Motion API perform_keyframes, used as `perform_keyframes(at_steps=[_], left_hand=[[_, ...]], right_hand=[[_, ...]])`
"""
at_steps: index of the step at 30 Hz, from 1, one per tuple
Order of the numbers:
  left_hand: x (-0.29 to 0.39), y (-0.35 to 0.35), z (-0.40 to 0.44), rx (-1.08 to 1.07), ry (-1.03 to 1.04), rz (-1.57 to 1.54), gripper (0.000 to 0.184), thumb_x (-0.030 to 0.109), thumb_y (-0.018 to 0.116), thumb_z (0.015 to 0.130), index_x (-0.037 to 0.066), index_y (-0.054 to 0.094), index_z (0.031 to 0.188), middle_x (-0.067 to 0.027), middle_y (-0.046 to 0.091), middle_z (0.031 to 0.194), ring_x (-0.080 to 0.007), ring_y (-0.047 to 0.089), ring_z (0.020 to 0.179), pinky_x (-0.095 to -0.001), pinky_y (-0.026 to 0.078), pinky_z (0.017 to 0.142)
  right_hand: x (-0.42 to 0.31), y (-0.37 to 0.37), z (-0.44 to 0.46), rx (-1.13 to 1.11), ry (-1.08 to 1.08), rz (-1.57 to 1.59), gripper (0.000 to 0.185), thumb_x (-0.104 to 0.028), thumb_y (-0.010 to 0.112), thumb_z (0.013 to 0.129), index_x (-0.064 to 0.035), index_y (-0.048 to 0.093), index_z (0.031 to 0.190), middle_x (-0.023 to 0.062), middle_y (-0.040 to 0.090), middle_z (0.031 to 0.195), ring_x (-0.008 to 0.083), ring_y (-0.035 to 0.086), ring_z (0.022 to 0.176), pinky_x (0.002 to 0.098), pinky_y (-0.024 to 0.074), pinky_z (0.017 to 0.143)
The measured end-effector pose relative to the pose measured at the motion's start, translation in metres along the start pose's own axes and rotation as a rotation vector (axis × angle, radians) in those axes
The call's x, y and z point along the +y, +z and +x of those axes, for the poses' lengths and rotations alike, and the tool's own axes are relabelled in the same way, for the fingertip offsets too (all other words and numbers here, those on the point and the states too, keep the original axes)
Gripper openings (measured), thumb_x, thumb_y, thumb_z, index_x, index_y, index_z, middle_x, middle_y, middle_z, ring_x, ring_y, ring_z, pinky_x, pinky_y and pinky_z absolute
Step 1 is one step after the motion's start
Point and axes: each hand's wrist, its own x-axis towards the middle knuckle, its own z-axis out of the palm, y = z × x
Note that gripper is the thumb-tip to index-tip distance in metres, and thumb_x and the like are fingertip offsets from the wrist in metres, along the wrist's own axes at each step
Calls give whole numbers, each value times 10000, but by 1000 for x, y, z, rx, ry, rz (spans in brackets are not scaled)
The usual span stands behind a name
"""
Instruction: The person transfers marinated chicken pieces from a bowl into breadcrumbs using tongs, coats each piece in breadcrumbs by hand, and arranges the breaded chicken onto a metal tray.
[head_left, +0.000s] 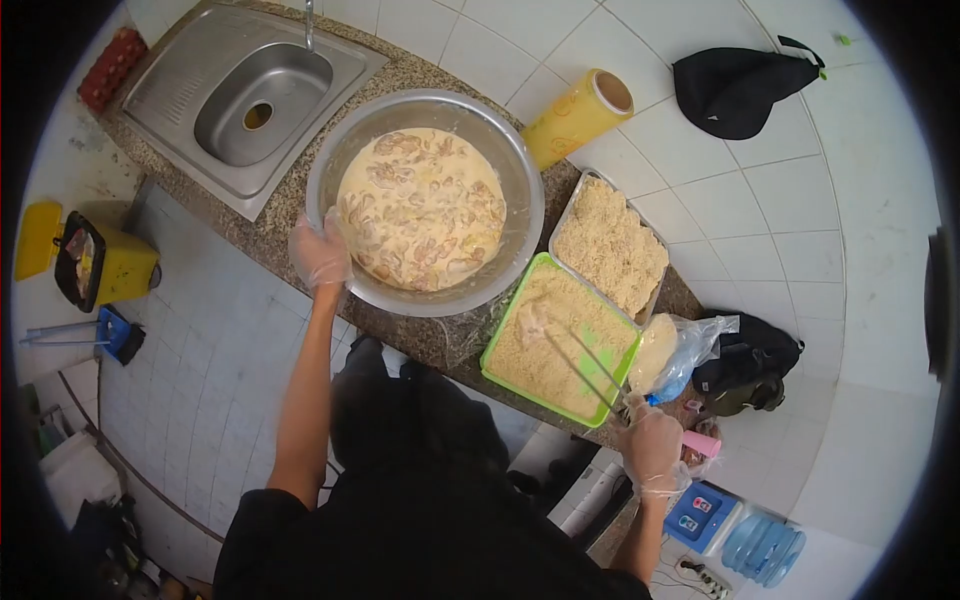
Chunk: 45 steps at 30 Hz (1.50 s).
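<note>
My left hand [322, 255], in a clear plastic glove, grips the near-left rim of a large steel bowl [527, 215]. Pieces of what looks like raw meat [425, 205] lie in creamy batter inside it. My right hand [652, 448], also gloved, is closed around metal tongs [583, 372]. Their tips reach a pale coated piece [533, 318] lying in crumbs in a green tray [490, 362]; whether they pinch it I cannot tell. Behind that tray, crumb-coated pieces [608, 240] fill a metal tray [553, 240].
A steel sink [225, 130] is left of the bowl. A yellow wrap roll [575, 120] stands behind it. A plastic bag of crumbs [655, 355] sits beside the green tray. A black cap [735, 90] hangs on the wall; a yellow bin [125, 262] stands on the floor.
</note>
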Motion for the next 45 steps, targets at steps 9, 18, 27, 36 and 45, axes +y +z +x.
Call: perform_keyframes(at_steps=[9, 18, 27, 36, 45], left_hand=[[10, -9, 2, -29, 10, -5, 271, 160, 689, 903, -18, 704, 1106, -262, 732, 976, -452, 705, 954, -508, 540, 830], [16, -17, -1, 7, -2, 18, 287, 182, 695, 906, -4, 718, 1123, -254, 744, 997, -435, 720, 956, -495, 552, 841], [11, -15, 1, -12, -83, -33, 299, 174, 688, 905, -8, 709, 1141, -262, 741, 994, -445, 717, 949, -497, 555, 832], [5, -11, 1, 9, -68, -12, 305, 190, 685, 910, -13, 709, 1137, -266, 739, 992, -447, 714, 955, -506, 549, 846], [15, -16, 0, -4, -73, -10, 295, 180, 677, 906, -16, 702, 1126, -279, 722, 1003, -463, 691, 979, -521, 532, 881]], right_hand=[[-102, -7, 105, 167, -287, 161, 462, -479, 666, 978, -20, 636, 937, 194, 677, 683, 401, 699, 650, 477, 551, 581], [-236, 28, 245, 92, -505, 165, 461, -421, 548, 1023, -12, 735, 921, 193, 747, 877, 400, 732, 901, 488, 583, 765], [-170, -7, 243, 6, -484, 150, 524, -432, 533, 1044, 26, 728, 880, 265, 719, 860, 451, 715, 872, 531, 573, 797], [-165, -12, 158, 5, -416, -18, 495, -467, 560, 1033, -13, 704, 898, 209, 733, 840, 389, 729, 847, 495, 564, 782], [-162, 1, 172, -123, -332, 244, 604, -557, 569, 985, 29, 709, 1013, 266, 731, 919, 446, 714, 926, 546, 540, 867]])
